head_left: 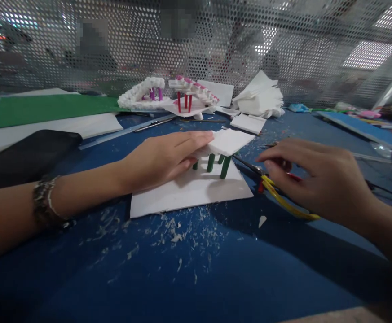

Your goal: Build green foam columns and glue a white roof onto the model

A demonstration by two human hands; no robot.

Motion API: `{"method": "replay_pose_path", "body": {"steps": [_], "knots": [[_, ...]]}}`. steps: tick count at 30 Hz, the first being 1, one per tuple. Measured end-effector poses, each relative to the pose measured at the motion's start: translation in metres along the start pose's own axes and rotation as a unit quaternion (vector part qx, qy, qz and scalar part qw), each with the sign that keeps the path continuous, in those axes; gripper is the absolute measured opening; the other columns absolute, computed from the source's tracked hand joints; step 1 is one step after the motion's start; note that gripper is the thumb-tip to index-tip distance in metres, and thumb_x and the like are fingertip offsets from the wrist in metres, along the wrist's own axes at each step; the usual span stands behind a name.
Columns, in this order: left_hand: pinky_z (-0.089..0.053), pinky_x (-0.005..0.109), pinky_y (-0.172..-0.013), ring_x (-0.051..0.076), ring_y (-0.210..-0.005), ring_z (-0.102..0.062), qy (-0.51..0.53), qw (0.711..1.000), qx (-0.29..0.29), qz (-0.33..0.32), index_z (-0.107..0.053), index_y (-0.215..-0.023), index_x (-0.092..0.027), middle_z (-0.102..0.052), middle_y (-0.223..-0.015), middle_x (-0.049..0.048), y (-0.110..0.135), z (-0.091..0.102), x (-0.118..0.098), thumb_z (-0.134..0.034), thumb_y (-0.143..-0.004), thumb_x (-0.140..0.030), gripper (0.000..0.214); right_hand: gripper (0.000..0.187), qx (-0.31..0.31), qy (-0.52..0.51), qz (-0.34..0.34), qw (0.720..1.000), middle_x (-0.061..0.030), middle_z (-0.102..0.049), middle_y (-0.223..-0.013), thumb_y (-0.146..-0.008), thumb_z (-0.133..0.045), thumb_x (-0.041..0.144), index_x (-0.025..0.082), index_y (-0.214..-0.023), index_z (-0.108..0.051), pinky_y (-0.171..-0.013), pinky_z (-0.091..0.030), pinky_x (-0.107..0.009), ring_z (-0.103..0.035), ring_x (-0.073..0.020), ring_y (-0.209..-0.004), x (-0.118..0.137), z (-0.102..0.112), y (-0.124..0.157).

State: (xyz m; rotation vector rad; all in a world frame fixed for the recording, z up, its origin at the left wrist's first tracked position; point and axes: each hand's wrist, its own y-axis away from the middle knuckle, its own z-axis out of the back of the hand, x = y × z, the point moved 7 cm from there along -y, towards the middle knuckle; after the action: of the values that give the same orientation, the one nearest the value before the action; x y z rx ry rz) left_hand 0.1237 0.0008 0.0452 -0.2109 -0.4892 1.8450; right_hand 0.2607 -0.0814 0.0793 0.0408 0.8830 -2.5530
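One-handed, holds white board (231,142) at left end, straight-fingered, with left hand (165,157), above upright green posts (225,168); half-curls right hand (317,172) over scissors (272,189), cannot tell if gripping.

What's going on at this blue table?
Someone is working on a small white model. The left hand touches its top piece, which stands on green posts above a white base. The right hand is over a yellow-handled tool; whether it touches is unclear. A red-posted model and a purple-posted one stand behind.

Smooth, matt, paper-like base (189,196)
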Motion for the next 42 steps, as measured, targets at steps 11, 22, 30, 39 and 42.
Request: {"method": "replay_pose_path", "body": {"steps": [11,22,30,39,42], "knots": [[-0.050,0.028,-0.076,0.020,-0.104,-0.055,-0.011,0.998,-0.053,-0.029,-0.044,-0.117,-0.015,-0.056,-0.117,0.0108,0.000,0.006,-0.002,-0.039,-0.083,-0.019,0.034,0.049,0.081,-0.073,0.119,0.987,-0.0085,-0.046,-0.127,-0.077,-0.049,0.030,0.021,-0.125,-0.039,-0.096,-0.038,-0.045,-0.040,-0.0231,-0.120,0.022,-0.022,-0.029],[-0.047,0.029,-0.084,0.020,-0.111,-0.050,0.000,0.999,-0.046,-0.025,-0.045,-0.114,-0.014,-0.055,-0.117,0.0103,0.000,0.002,0.000,-0.038,-0.083,-0.017,0.032,0.040,0.049,-0.108,0.086,0.989,-0.0073,-0.058,-0.112,-0.075,-0.048,0.021,0.023,-0.115,-0.049,-0.087,-0.044,-0.044,-0.051,-0.0249,-0.107,0.017,-0.032,-0.036],[-0.046,0.031,-0.086,0.020,-0.110,-0.050,0.014,0.998,-0.053,-0.024,-0.045,-0.114,-0.015,-0.055,-0.118,0.0107,0.000,0.002,0.001,-0.040,-0.082,-0.017,0.033,0.039,0.032,-0.090,0.102,0.990,-0.0115,-0.059,-0.110,-0.074,-0.047,0.017,0.016,-0.113,-0.050,-0.087,-0.044,-0.044,-0.051,-0.0242,-0.107,0.018,-0.035,-0.036],[-0.048,0.027,-0.082,0.019,-0.108,-0.051,-0.013,0.996,-0.072,-0.048,-0.043,-0.116,-0.012,-0.055,-0.117,0.0107,0.003,0.004,-0.003,-0.042,-0.079,-0.015,0.037,0.037,0.020,-0.093,0.100,0.990,-0.0100,-0.060,-0.108,-0.074,-0.047,0.019,0.019,-0.110,-0.050,-0.087,-0.045,-0.043,-0.053,-0.0228,-0.106,0.019,-0.033,-0.036],[-0.048,0.027,-0.081,0.019,-0.108,-0.051,-0.009,0.997,-0.063,-0.040,-0.043,-0.116,-0.014,-0.055,-0.117,0.0100,0.003,0.002,-0.001,-0.043,-0.078,-0.016,0.038,0.036,0.019,-0.096,0.102,0.990,-0.0122,-0.060,-0.108,-0.074,-0.047,0.020,0.015,-0.109,-0.050,-0.088,-0.044,-0.043,-0.053,-0.0228,-0.105,0.019,-0.033,-0.035]]}}
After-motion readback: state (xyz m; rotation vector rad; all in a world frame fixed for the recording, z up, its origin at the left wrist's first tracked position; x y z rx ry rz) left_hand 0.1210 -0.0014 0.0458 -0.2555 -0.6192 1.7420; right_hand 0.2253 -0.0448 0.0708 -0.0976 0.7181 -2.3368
